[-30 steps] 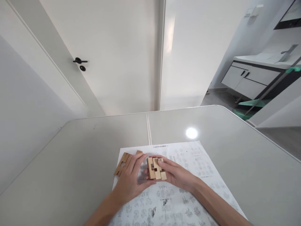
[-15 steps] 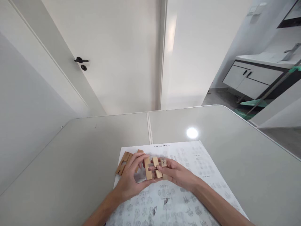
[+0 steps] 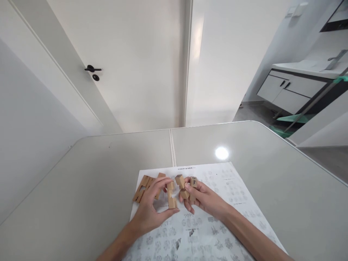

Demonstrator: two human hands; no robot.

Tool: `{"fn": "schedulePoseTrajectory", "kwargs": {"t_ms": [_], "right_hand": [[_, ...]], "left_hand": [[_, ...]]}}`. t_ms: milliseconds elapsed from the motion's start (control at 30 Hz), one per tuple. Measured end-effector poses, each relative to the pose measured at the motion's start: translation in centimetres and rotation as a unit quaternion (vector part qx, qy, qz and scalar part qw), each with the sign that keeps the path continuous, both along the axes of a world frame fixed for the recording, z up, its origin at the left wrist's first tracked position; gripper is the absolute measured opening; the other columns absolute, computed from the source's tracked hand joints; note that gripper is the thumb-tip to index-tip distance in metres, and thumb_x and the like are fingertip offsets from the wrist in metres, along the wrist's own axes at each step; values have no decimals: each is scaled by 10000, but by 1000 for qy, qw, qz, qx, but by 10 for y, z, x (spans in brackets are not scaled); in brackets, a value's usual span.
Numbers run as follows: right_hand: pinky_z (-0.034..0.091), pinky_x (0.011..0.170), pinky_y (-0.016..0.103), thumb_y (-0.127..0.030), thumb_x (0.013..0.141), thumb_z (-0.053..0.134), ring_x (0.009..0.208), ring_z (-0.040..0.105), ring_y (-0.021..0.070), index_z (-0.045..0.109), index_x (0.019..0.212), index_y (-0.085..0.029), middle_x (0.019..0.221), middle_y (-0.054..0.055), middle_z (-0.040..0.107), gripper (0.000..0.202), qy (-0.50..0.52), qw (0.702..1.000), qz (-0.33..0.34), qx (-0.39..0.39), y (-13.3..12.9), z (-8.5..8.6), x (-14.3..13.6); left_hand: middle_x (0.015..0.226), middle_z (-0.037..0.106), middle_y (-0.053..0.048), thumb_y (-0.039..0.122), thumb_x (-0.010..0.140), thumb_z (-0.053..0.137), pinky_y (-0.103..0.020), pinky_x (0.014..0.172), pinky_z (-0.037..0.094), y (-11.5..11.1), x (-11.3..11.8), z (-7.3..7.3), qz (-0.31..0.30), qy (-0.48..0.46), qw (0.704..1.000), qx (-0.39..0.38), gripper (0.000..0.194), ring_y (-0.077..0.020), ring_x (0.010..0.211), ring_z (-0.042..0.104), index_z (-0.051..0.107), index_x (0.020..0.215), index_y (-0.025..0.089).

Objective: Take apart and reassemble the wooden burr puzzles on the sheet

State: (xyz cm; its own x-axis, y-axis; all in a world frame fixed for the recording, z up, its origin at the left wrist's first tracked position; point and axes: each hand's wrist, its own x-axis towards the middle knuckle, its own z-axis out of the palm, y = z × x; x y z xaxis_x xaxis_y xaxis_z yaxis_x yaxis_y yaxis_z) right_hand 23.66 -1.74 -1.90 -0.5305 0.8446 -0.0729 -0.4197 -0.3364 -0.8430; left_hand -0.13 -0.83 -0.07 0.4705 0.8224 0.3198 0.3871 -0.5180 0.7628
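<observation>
My left hand (image 3: 152,206) grips a notched wooden puzzle piece (image 3: 171,197) by its two ends, between thumb and fingers. In my right hand (image 3: 202,197) are wooden puzzle pieces (image 3: 179,180), pinched together; one end block (image 3: 193,181) bears a handwritten 3. A small gap separates what the two hands hold. Beyond my left hand, more notched wooden pieces (image 3: 141,189) lie side by side on the sheet, partly hidden by its fingers. How the pieces in my right hand interlock is covered by my fingers.
A large printed sheet (image 3: 233,224) with faint diagrams lies under both hands on a pale table (image 3: 81,188). A seam (image 3: 172,146) runs across the tabletop. Behind it stand a white door with a black handle (image 3: 92,68) and, at right, a sink cabinet (image 3: 293,87).
My right hand has drawn slightly right and turned its pieces, so they have come apart from the notched piece in my left hand. The left hand has hardly moved.
</observation>
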Motion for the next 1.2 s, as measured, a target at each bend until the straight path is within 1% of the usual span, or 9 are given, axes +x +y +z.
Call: {"fn": "schedulePoseTrajectory", "kwargs": {"t_ms": [133,300,467,567,700,800,900,1067,1200], "right_hand": [[481,649,295,-511,1066,611,689,628,128,577,1086,-191,961,61,697,323,5,1000,14,21,1,2,0],[471,687,314,-465,1060,639,738,623,133,602,1086,-178,1047,75,664,290,5,998,31,57,1,9,1],[461,672,315,-474,1026,689,626,544,118,537,1078,-203,779,-20,633,315,-43,997,20,56,0,9,1],[450,639,303,-489,1007,709,590,518,108,528,1013,-206,742,-31,631,336,-62,995,6,76,-1,9,-1],[439,599,289,-502,1004,702,563,513,103,524,971,-212,721,-45,611,342,-71,992,-27,96,-1,7,-3],[454,606,297,-513,998,704,561,523,103,552,1034,-202,757,-34,631,347,-84,991,-36,95,-1,5,-4],[472,630,316,-534,1001,688,578,542,118,589,1085,-189,763,-21,645,369,-94,990,-36,95,0,6,-3],[482,726,353,-565,1023,638,634,543,140,681,957,-168,732,-4,616,405,-103,991,-1,90,0,6,-1],[445,723,331,-544,1020,665,693,538,146,666,1089,-189,794,4,614,361,-39,998,23,37,-2,0,2]], "left_hand": [[1421,577,-97,335,806,912,-391,934,585,0,1,-1,-10,-20,999,-28,707,-302,1216,632,574,1426,366],[1377,588,-106,338,825,898,-409,975,582,1,0,-5,-21,-79,990,-111,695,-270,1125,674,561,1432,338],[1383,623,-119,334,825,890,-424,1004,575,-2,2,-2,-23,-91,980,-177,693,-273,1125,698,549,1427,304],[1363,654,-110,356,795,906,-423,1028,569,-4,4,1,-19,-77,977,-197,682,-290,1180,695,575,1388,298],[1313,694,-97,360,762,920,-412,1032,572,-2,6,2,-3,-77,976,-206,670,-298,1204,695,598,1345,290],[1281,713,-89,360,772,909,-403,1019,580,-1,6,1,-5,-79,975,-209,662,-294,1196,701,591,1349,287],[1320,693,-95,369,785,897,-396,995,587,-1,6,1,-2,-78,976,-201,654,-287,1176,706,582,1353,286],[1313,684,-111,361,830,855,-414,969,583,-3,6,-1,23,-69,984,-165,638,-260,1074,722,555,1387,280],[1330,664,-111,350,833,857,-411,930,591,-2,4,-5,44,-60,988,-134,628,-259,1062,714,564,1386,293]]}}
